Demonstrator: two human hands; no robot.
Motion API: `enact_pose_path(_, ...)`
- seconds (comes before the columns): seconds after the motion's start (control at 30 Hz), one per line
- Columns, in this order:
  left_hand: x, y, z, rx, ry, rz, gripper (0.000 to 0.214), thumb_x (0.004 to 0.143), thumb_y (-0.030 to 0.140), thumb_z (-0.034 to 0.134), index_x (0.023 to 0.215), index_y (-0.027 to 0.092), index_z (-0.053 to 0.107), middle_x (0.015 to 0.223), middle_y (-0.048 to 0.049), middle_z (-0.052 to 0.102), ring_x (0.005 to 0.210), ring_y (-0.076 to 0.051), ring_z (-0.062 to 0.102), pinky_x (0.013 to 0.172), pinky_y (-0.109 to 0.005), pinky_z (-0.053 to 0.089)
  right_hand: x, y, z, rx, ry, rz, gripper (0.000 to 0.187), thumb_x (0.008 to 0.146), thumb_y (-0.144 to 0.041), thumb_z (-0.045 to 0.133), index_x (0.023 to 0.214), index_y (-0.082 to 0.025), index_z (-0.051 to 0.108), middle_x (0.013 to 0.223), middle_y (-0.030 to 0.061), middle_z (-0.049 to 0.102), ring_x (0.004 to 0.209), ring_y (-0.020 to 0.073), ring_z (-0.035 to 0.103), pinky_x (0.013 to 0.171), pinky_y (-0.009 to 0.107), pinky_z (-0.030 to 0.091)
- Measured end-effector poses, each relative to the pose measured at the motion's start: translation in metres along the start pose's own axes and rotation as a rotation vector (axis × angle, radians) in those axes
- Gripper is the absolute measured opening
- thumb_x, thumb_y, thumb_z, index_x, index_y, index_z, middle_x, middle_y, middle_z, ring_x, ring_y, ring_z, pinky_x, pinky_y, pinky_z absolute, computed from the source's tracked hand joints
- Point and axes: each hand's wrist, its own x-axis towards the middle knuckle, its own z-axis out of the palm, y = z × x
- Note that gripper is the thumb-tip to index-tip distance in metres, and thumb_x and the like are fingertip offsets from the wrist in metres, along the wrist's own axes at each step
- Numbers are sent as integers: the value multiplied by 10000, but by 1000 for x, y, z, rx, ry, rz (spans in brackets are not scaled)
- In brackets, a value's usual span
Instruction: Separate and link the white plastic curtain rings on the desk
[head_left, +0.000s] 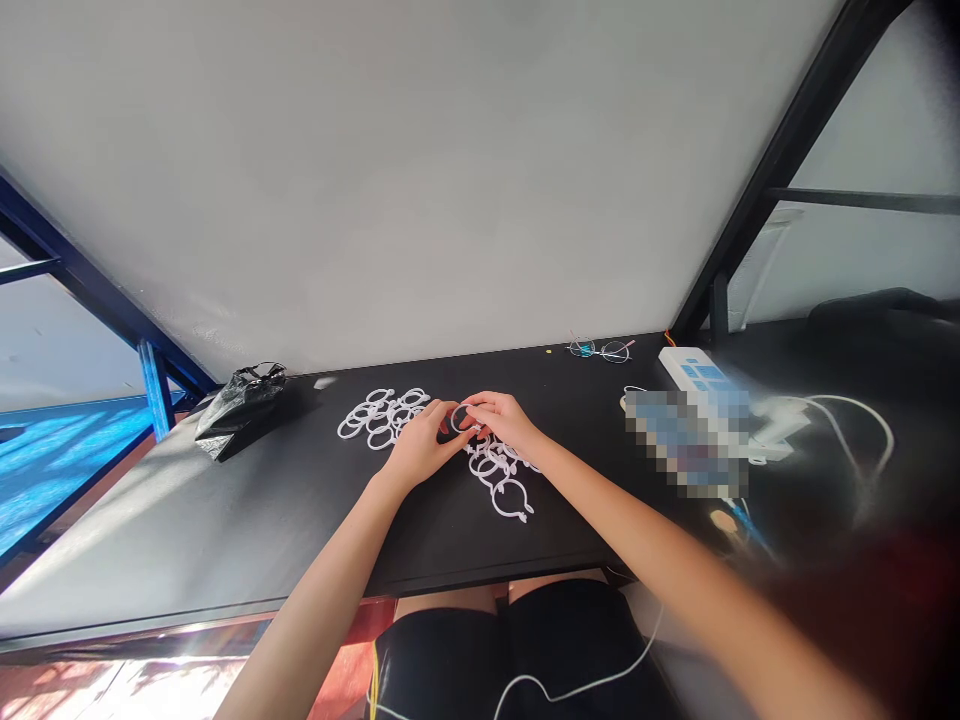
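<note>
Left hand [420, 445] and right hand [501, 418] each close their grip on one white plastic ring [461, 418], a seemingly finished ring cluster [501, 480] right of it, a loose heap [381, 415] left of it apparently undone.

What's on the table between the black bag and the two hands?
A pile of white rings lies between the black bag and the left hand, which pinches one ring with the right hand. The head view shows it.
</note>
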Motion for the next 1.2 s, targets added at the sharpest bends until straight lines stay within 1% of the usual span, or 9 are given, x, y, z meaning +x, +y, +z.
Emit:
enact_pose_path(0.37, 0, 0, 0, 3, -2, 6, 359, 878, 458, 592, 1141, 214, 563, 933, -38, 601, 749, -170, 599, 709, -320, 509, 0, 0, 0, -13, 1, -7, 108, 836, -203, 647, 920, -146, 685, 747, 63, 730, 662, 124, 662, 546, 186, 513)
enact_pose_path(0.53, 0, -1, 1, 0, -2, 11, 359, 882, 466, 581, 1141, 218, 562, 937, -42, 605, 749, -172, 601, 714, -322, 509, 1, 2, 0, -1, -12, -9, 106, 854, -183, 614, 934, -138, 669, 733, 60, 726, 660, 119, 664, 543, 175, 508)
enact_pose_path(0.83, 0, 1, 0, 0, 0, 13, 347, 883, 459, 579, 1135, 220, 566, 938, -42, 607, 745, -171, 605, 699, -318, 514, 1, 2, 0, 4, 1, -11, 93, 859, -186, 616, 918, -145, 675, 719, 52, 719, 654, 119, 663, 533, 174, 508)
enact_pose_path(1.07, 0, 0, 0, 3, -11, 1, 358, 884, 458, 581, 1144, 213, 564, 941, -39, 603, 747, -166, 596, 715, -318, 509, 4, 6, -2, -19, -18, -20, 113, 874, -178, 579, 942, -146, 664, 747, 57, 723, 680, 120, 664, 558, 180, 506)
enact_pose_path(1.2, 0, 0, 0, 12, -13, 3, 365, 885, 465, 579, 1144, 209, 564, 935, -38, 601, 743, -165, 596, 709, -317, 506, 4, 8, -2, -11, -23, -20, 105, 865, -192, 600, 937, -147, 662, 746, 59, 728, 682, 127, 669, 568, 190, 507)
